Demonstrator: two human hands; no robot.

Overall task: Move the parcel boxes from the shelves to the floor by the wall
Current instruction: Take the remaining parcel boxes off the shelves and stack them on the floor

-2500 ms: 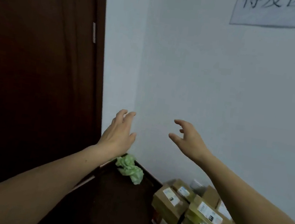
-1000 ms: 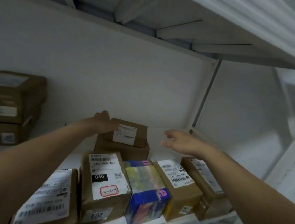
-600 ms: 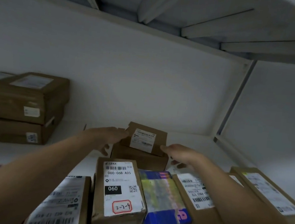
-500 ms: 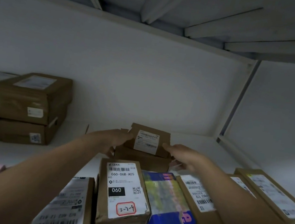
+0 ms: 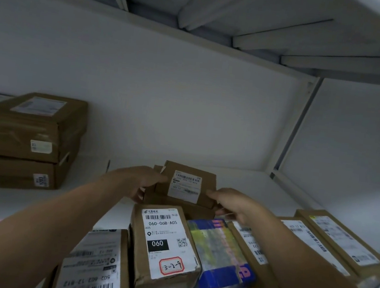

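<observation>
A small brown parcel box (image 5: 187,184) with a white label lies on a second brown box (image 5: 177,203) in the middle of the white shelf (image 5: 239,183). My left hand (image 5: 142,182) grips the left side of the stack, thumb on the top box. My right hand (image 5: 230,205) grips its right side, thumb at the top box's edge. The top box is tilted up towards me. In front of the stack stands a row of parcels: a brown box marked 060 (image 5: 164,243) and a blue and yellow box (image 5: 220,260).
Large brown boxes (image 5: 31,129) are stacked at the shelf's left. More labelled parcels lie at the front left (image 5: 95,266) and the right (image 5: 339,243). The upper shelf (image 5: 224,9) hangs low overhead. A white upright post (image 5: 294,128) stands at the back right.
I turned from the wall corner and floor pile to the shelf. Both hands reached in and closed on the sides of the small stacked boxes; the top box has tilted up slightly.
</observation>
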